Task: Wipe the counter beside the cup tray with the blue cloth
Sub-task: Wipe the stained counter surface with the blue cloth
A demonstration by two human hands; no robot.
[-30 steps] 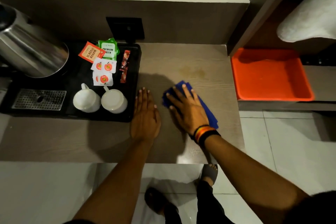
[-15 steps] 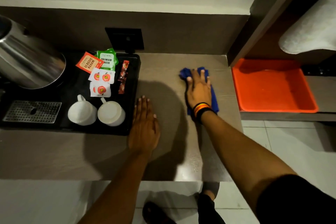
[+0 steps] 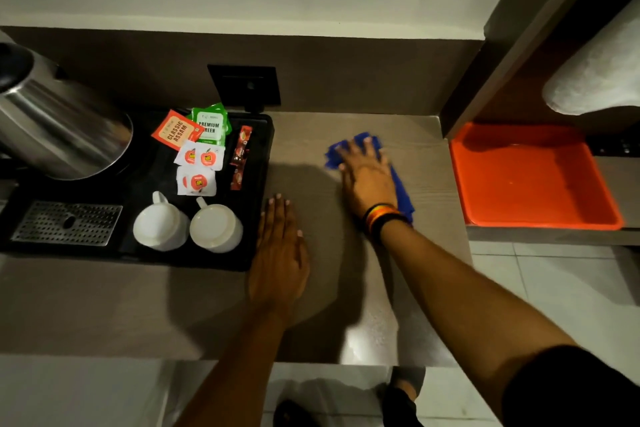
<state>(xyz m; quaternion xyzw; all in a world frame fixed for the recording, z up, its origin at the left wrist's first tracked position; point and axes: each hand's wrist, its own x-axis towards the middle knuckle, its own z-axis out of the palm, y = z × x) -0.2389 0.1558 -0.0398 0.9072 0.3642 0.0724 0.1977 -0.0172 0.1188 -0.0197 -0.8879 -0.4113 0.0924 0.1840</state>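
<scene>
The blue cloth (image 3: 401,187) lies on the grey-brown counter (image 3: 304,135), far right of the black cup tray (image 3: 258,204). My right hand (image 3: 367,177) presses flat on top of the cloth, fingers spread, covering most of it; blue shows past the fingertips and beside the wrist. My left hand (image 3: 278,253) rests flat and open on the counter, its fingers touching the tray's right edge. On the tray two white cups (image 3: 187,227) stand upside down in front of several tea and sugar sachets (image 3: 199,152).
A steel kettle (image 3: 59,128) sits at the tray's back left, above a metal drip grate (image 3: 67,222). An orange tray (image 3: 530,177) lies on the lower shelf to the right. A black wall socket (image 3: 244,85) is behind the counter. The counter's near edge drops to tiled floor.
My right hand slid the cloth from the counter's middle toward the back right, then slightly left. The left hand stayed beside the tray.
</scene>
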